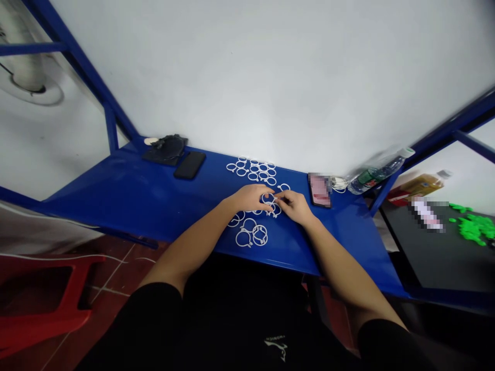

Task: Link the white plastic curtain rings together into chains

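White ring (266, 193) in grip of left hand (252, 198), right hand (296, 206); bottle (419, 187) holds amber liquid (424, 184).

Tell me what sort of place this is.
Possibly a small workshop: white rings lie on the blue table, green pieces lie on a dark surface to its right, and a red stool shows at left.

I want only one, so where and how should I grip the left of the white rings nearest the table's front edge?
Probably pinch that white ring by its left rim, coming from the left: the hoop is thin and open-centred, and other rings crowd its far and right sides.
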{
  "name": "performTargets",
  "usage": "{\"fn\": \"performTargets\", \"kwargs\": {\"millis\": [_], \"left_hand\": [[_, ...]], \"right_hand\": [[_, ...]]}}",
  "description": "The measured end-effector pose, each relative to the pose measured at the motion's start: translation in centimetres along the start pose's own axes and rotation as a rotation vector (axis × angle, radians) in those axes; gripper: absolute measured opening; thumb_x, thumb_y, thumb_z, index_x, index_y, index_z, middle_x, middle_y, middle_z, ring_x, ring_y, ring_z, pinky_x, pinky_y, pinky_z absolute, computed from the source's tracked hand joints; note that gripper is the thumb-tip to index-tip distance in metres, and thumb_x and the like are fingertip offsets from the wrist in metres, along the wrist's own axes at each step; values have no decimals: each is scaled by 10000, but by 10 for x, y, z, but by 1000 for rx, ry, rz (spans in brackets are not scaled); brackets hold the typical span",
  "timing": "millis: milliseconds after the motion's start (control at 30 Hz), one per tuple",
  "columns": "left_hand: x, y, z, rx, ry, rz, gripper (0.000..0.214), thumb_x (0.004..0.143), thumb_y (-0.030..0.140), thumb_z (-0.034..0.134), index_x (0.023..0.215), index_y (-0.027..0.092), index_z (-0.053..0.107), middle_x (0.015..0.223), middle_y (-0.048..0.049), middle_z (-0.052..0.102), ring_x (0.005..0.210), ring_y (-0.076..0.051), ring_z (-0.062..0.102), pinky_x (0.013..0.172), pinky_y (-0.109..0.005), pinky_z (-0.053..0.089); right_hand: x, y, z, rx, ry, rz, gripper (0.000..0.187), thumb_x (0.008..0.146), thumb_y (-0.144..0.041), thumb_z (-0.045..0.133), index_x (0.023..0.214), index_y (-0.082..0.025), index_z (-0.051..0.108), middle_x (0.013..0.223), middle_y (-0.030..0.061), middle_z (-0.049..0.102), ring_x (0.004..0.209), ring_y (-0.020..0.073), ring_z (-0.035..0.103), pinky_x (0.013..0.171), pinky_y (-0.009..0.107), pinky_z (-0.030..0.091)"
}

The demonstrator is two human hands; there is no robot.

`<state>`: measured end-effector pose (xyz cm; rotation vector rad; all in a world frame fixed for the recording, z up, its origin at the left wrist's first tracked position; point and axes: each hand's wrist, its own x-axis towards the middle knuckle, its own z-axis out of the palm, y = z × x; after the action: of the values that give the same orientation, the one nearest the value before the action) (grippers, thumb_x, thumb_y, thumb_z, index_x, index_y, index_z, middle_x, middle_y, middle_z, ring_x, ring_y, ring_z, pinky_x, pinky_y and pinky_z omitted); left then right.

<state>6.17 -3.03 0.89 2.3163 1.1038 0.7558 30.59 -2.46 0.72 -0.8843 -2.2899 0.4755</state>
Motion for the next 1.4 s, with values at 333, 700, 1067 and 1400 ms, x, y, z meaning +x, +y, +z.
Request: {"fn": "performTargets", "kwargs": {"millis": [333,700,1067,1400], "left_hand": [[-1,1,5,-23,57,60,424,898,463,745,1259,244,726,1101,-47,768,775,-154,656,775,-319,515],[-5,-35,-29,207,280,-120,527,810,483,841,1245,206,732,1342,-146,636,1241,-354,564,1128,-526,421],[-2,-29,-16,197,226,-18,425,904,425,769,1268,210,727,1288,-110,697,1202,-299,617,1102,-482,466],[0,-9,-5,149,137,187,214,958,337,684,1120,240,786,1102,-68,776,1042,-230,699,968,-431,547]], "right_hand": [[1,-10,-2,37,44,-8,210,1023,-361,583,942,-226,721,917,59,771,781,193,698,689,311,546],[1,0,-1,-37,-28,37,233,985,-386,677,1134,-223,754,927,44,775,727,177,680,702,311,528],[0,-3,-21,-73,-262,110,436,848,-509,845,1175,-232,762,966,39,759,822,196,694,736,317,515],[0,2,-4,-59,-270,23,200,882,-377,824,846,-218,707,848,18,696,770,177,634,722,301,470]]}}
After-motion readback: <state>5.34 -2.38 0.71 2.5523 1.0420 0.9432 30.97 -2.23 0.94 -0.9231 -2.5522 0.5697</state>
